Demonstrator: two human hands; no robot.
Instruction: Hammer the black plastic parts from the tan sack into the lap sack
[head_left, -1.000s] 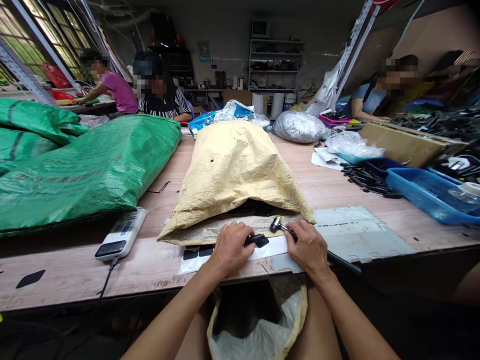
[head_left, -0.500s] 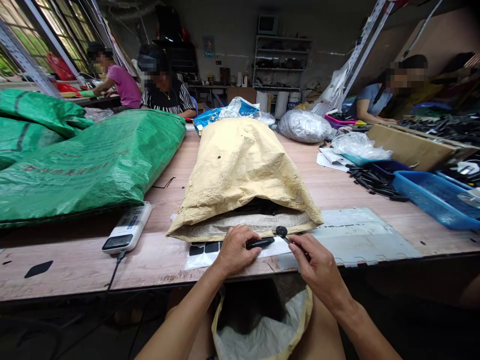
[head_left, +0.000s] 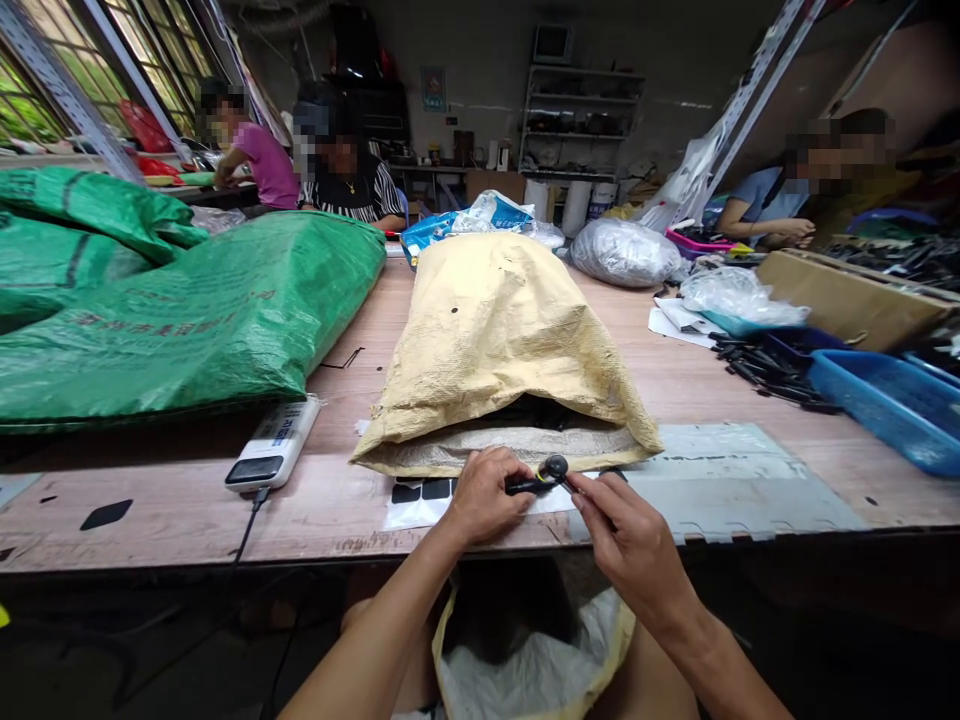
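My left hand is closed around a slim black handle-like piece, whose tip sticks out past the thumb. In my right hand is a small tool with a round black head and a thin metal neck, pinched between thumb and fingers. The round head sits at the tip of the black piece; whether they are joined I cannot tell. Just beyond lies a yellow woven sack, its mouth facing me and dark contents inside. Beneath the hands is a white sheet bearing black rounded-square stickers.
An open sack hangs below the table edge at my lap. A green sack and a white power bank with a cable lie left. Right are a grey mat, black parts and a blue basket. Several people sit beyond.
The tool's round head has come against the tip of the black piece, closing the small gap between them. The whole view has shifted slightly, so the scene sits further right.
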